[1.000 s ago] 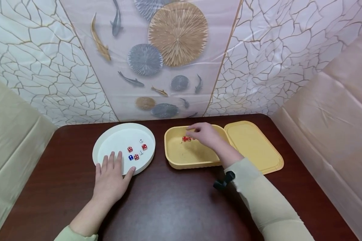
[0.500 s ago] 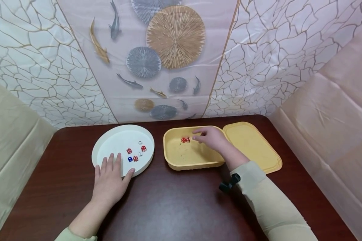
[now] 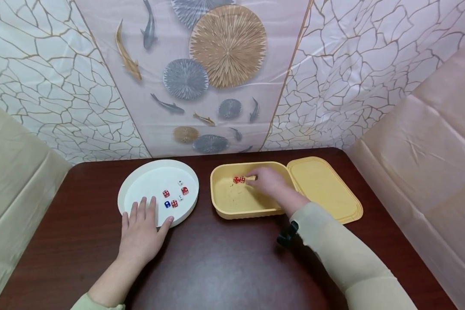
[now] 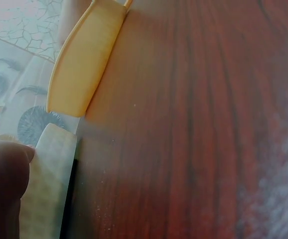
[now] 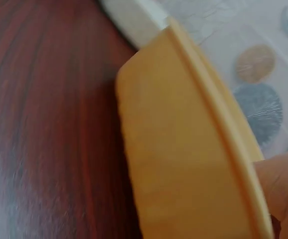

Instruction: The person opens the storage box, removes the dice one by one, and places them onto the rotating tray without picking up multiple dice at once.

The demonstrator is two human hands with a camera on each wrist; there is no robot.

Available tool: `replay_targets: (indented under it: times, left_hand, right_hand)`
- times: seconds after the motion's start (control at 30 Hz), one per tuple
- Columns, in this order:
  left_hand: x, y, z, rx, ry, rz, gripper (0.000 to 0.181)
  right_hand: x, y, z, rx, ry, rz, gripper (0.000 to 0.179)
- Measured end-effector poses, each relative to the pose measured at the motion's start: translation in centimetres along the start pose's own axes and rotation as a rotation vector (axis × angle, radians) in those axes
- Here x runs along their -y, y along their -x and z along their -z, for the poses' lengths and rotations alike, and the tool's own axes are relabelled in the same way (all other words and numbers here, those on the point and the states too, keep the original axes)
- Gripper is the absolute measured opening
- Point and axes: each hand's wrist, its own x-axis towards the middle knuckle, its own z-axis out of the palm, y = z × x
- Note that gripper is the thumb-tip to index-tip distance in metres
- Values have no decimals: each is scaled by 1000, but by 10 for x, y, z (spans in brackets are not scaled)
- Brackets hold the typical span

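Observation:
My left hand [image 3: 142,234] rests at the near-left rim of a round white tray [image 3: 125,200], fingers straight over its inside and thumb outside the rim. In the tray lie several dice: red dice [image 3: 184,190], a blue die [image 3: 167,204] and white dice [image 3: 180,198]. My right hand [image 3: 269,181] reaches into a yellow rectangular container [image 3: 232,213]. Its bent forefinger and thumb stand apart, just right of two red dice [image 3: 239,180] on the container's floor. Whether they touch the nearer die is too small to tell. In the right wrist view, the container's wall [image 5: 184,144] hides the fingertips.
A yellow lid [image 3: 325,187] lies flat to the right of the container, against its edge. Everything stands on a dark red-brown table [image 3: 213,262]. A patterned cloth wall [image 3: 228,43] rises behind the table's back edge.
My right hand drew back to the right from the red dice, then came left and close to them again with its thumb and forefinger nearer them. My left hand stayed put.

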Motion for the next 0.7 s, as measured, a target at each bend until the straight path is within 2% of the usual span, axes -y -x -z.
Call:
replay_targets:
  times: [0.2,0.47,0.7]
  left_hand:
    - [1,2,0,7,6,17,85]
    - [1,1,1,2,4,8,85]
    - [1,0,0,-9,2,-5,83]
  right_hand:
    - [4,-6,-3,12,90,25,36]
    - [6,-11,-5,38,119,53,38]
    - [4,-13,-6,23,105,52,31]
